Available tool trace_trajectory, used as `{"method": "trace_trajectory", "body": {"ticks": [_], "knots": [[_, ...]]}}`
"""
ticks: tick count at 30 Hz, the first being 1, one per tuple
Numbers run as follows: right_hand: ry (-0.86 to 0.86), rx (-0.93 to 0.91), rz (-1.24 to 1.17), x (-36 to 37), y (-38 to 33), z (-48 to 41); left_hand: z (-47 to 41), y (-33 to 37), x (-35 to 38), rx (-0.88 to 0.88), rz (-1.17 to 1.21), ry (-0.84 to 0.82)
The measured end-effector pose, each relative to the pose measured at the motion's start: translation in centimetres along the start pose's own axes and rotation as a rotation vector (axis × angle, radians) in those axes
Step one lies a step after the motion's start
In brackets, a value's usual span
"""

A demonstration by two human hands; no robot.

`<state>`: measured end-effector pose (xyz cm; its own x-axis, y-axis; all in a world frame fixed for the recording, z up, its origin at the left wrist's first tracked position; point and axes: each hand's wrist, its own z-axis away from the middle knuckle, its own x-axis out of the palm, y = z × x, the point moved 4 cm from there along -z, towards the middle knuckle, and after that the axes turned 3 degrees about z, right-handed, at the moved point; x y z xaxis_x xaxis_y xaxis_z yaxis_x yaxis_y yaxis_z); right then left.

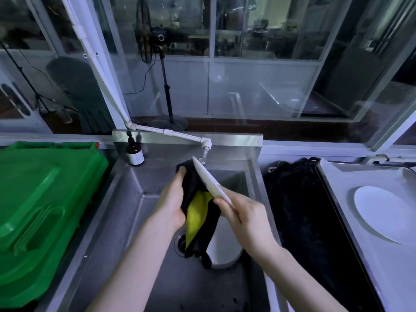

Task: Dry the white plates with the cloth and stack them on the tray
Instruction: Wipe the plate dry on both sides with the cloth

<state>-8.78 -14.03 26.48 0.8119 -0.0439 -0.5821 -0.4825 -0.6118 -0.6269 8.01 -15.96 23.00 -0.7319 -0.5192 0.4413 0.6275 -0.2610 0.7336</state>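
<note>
I hold a white plate edge-on above the steel sink. My right hand grips its near rim. My left hand presses a black and yellow cloth against the plate's left face; the cloth hangs down toward the drain. Below the cloth, another white plate lies in the sink basin, partly hidden. On the right, a white plate rests flat on the metal tray.
A green plastic bin fills the left side. A brown pump bottle stands at the sink's back left corner. A white pipe tap ends just behind the held plate. A black mat lies between sink and tray.
</note>
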Motion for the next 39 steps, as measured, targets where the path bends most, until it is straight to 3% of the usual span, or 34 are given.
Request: {"method": "trace_trajectory", "body": {"ticks": [4, 7, 10, 12, 13, 18, 20, 22, 29, 35, 39], "knots": [[-0.110, -0.354, 0.286, -0.1, 0.1, 0.9, 0.7, 0.5, -0.6, -0.020, -0.134, -0.085], [-0.187, -0.487, 0.372, -0.4, 0.3, 1.0, 0.8, 0.0, -1.1, -0.036, -0.241, -0.042], [-0.400, -0.426, 0.398, -0.3, 1.2, 1.0, 0.3, -0.8, -1.6, -0.011, -0.235, 0.021], [-0.566, -0.244, 0.330, -0.6, 2.6, 1.3, -0.1, -1.5, -1.8, -0.012, -0.207, 0.017], [-0.570, -0.123, 0.264, -1.0, 3.3, 1.6, -0.4, -1.6, -1.8, -0.006, -0.198, 0.014], [0.068, 0.534, 0.088, -6.0, 7.5, 3.2, -1.8, -2.4, -1.0, -0.038, -0.213, -0.075], [0.146, 0.777, -0.084, -6.8, 9.1, 4.0, -2.3, -3.1, 0.4, -0.065, -0.241, -0.116], [0.221, 0.901, -0.269, -7.6, 10.3, 4.9, -2.6, -4.1, 2.2, -0.083, -0.273, -0.153], [0.499, 1.104, -0.590, -12.7, 13.8, 8.8, -3.6, -7.9, 9.9, -0.029, -0.428, -0.293], [0.639, 1.146, -0.585, -21.0, 19.2, 11.9, -4.0, -12.9, 18.7, -0.075, -0.637, -0.454], [0.623, 1.139, -0.534, -26.3, 24.2, 14.1, -4.6, -17.5, 25.0, 0.024, -0.767, -0.503]]}}
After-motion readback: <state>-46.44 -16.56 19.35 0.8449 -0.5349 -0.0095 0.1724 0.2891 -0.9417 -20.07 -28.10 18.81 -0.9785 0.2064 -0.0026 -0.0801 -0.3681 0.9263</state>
